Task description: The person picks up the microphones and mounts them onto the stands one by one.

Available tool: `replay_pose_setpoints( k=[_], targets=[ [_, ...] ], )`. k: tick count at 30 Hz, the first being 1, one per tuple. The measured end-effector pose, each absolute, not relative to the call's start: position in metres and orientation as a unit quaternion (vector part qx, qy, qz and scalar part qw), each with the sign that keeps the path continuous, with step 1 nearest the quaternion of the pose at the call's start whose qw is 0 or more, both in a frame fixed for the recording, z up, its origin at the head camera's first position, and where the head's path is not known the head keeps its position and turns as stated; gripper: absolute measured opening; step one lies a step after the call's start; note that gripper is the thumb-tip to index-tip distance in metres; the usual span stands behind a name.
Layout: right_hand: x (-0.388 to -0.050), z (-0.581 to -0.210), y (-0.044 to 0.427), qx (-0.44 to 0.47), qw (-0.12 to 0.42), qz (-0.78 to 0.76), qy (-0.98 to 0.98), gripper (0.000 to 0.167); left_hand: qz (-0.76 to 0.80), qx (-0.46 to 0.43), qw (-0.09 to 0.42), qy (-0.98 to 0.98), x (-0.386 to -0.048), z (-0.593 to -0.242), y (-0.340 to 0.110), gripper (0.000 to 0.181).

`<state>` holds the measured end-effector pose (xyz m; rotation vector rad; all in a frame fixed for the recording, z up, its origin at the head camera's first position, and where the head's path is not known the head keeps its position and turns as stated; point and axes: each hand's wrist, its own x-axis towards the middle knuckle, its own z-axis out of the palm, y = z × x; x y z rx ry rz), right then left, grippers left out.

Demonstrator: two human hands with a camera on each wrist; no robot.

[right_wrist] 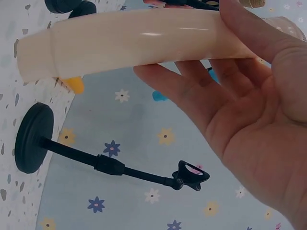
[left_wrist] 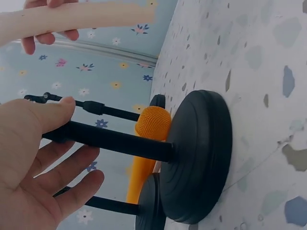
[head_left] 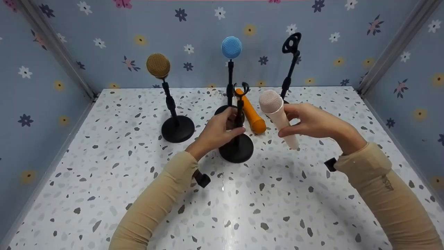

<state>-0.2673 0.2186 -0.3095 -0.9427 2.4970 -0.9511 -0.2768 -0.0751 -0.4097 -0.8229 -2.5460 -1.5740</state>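
My right hand grips a pale pink microphone by its handle, head up and tilted, above the table. Left of it, my left hand holds the pole of a black microphone stand, thumb on one side and fingers on the other. That stand's round base rests on the table and its clip has no microphone in it. Just behind lies an orange microphone on the table. In the right wrist view the pink handle lies between thumb and fingers.
A stand with a gold microphone is at the left. One with a blue microphone stands behind my left hand. Another stand with a bare clip is at the back right. Flowered panels border the speckled table.
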Motion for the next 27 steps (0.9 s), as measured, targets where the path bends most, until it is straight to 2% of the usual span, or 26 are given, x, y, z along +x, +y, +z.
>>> replay_pose_setpoints(
  k=[4,9,15,21,27],
  targets=[
    [-0.268,-0.306,0.216,-0.334,0.127,-0.336,0.871,0.05,-0.52,-0.284,0.016,-0.806,-0.279,-0.402,-0.077,0.041],
    [-0.268,-0.3,0.21,-0.314,0.096,-0.364,0.872,0.053,-0.486,-0.299,0.055,-0.819,-0.28,-0.396,-0.076,0.033],
    [-0.265,-0.294,0.2,-0.308,0.065,-0.42,0.851,0.057,-0.468,-0.273,0.068,-0.838,-0.284,-0.393,-0.079,0.041],
    [-0.262,-0.286,0.193,-0.344,0.025,-0.474,0.81,0.06,-0.455,-0.278,0.044,-0.845,-0.288,-0.39,-0.079,0.042],
    [-0.257,-0.272,0.185,-0.389,-0.059,-0.556,0.732,0.057,-0.425,-0.283,0.027,-0.859,-0.29,-0.391,-0.075,0.041]
  ],
)
